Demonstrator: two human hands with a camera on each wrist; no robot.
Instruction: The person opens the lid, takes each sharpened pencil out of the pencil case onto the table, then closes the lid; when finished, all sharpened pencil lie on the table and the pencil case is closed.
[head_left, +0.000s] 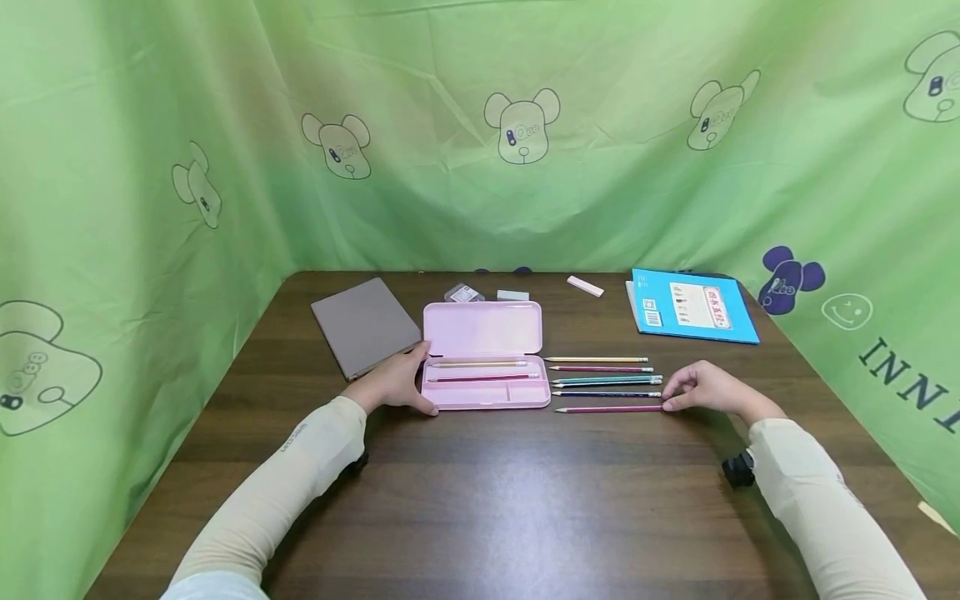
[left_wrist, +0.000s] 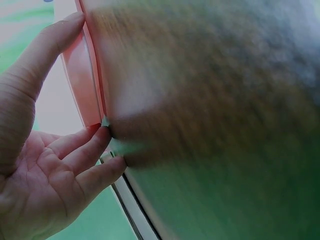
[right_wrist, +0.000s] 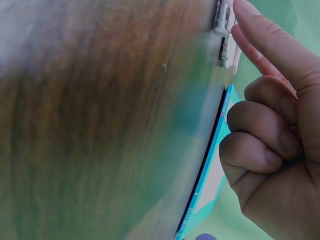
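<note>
A pink pencil case (head_left: pixel 482 328) lies open, its lid tipped back, with a yellowish pencil (head_left: pixel 480 363) and a red pencil (head_left: pixel 483 378) in its tray. My left hand (head_left: pixel 393 379) spans the case's left end, thumb at the front corner and fingers by the hinge; in the left wrist view that hand (left_wrist: pixel 55 150) grips the pink edge (left_wrist: pixel 90 75). To the right of the case, several pencils (head_left: pixel 607 381) lie side by side. My right hand (head_left: pixel 701 389) pinches the rear end of the nearest one, a dark red pencil (head_left: pixel 609 409), between thumb and index finger; the other fingers (right_wrist: pixel 260 122) are curled in.
A grey flat notebook (head_left: pixel 367 325) lies left of the case. Behind the case are a wrapped eraser (head_left: pixel 463 293), a pale block (head_left: pixel 513 295) and a white strip (head_left: pixel 585 286). Blue booklets (head_left: pixel 697 306) lie at the back right. Green cloth (head_left: pixel 480 208) surrounds the wooden table (head_left: pixel 525 500).
</note>
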